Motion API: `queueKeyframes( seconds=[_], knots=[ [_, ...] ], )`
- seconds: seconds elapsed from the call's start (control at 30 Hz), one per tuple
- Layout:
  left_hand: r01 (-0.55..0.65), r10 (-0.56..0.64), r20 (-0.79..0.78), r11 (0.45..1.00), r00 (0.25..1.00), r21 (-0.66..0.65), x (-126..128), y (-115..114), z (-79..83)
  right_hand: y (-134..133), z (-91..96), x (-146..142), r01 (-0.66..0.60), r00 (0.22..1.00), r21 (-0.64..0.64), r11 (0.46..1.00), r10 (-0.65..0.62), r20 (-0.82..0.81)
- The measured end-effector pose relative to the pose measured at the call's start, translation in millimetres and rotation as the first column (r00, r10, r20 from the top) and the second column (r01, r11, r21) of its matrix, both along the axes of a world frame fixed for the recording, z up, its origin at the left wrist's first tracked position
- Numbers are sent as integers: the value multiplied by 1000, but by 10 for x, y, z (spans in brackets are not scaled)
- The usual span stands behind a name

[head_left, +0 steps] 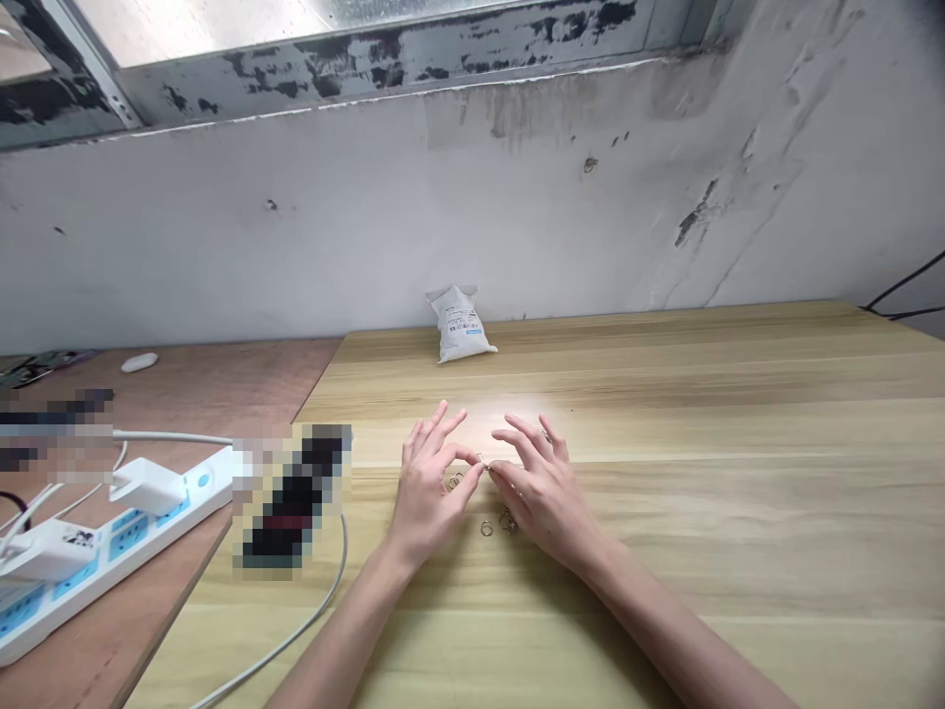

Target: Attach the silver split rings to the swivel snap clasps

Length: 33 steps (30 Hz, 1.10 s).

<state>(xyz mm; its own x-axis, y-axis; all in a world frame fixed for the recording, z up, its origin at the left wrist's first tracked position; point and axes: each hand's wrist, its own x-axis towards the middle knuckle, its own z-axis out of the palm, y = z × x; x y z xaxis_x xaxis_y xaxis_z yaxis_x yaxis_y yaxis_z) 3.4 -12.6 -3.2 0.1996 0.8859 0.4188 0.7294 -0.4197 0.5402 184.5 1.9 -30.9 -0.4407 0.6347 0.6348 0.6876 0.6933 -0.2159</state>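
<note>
My left hand (428,492) and my right hand (544,492) meet above the wooden table, each with thumb and forefinger pinched together. Between these fingertips is a small metal ring (483,465), largely covered by them. The other fingers of both hands are raised and spread. A loose metal ring (486,529) lies on the table below the pinch. More small rings (507,522) lie beside it, partly under my right hand. Close to my left thumb are a few others (456,481), partly hidden. A ring-like band (547,435) shows on a finger of my right hand.
A white printed packet (463,325) stands at the back near the wall. To the left are a power strip (129,537) with white plugs (148,486), a blurred-out dark object (291,502) and a white cable (325,601). A white oval item (140,362) lies farther back on the reddish surface.
</note>
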Motion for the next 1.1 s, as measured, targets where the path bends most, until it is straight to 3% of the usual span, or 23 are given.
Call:
queueKeyframes(
  seconds=[0.23,0.4,0.57,0.67,0.77,0.83,0.97,1.1],
  knots=[
    [104,-82,151,984,985,-143,-101,58,-5,43,36,104,-86,995,10,996,85,47],
    [148,-136,87,978,987,-149,-123,60,13,45,39,115,-99,994,8,995,98,49],
    [132,-131,-107,991,986,3,-172,80,28,24,85,134,-93,994,-35,995,94,46],
    [155,-102,-283,972,954,174,-169,97,2,2,112,117,-93,994,-58,994,96,49],
    [172,-72,-363,953,929,250,-166,116,-26,24,107,117,-94,995,-76,993,97,30],
    [125,-35,-354,964,935,234,-209,137,-35,89,78,178,-39,999,-76,996,38,-16],
    [23,12,-376,996,927,89,-415,195,-50,293,-22,441,225,973,-77,971,-229,-37],
    [9,-35,-398,998,917,-67,-581,220,-69,404,-108,625,310,951,-104,945,-308,39]
  ],
)
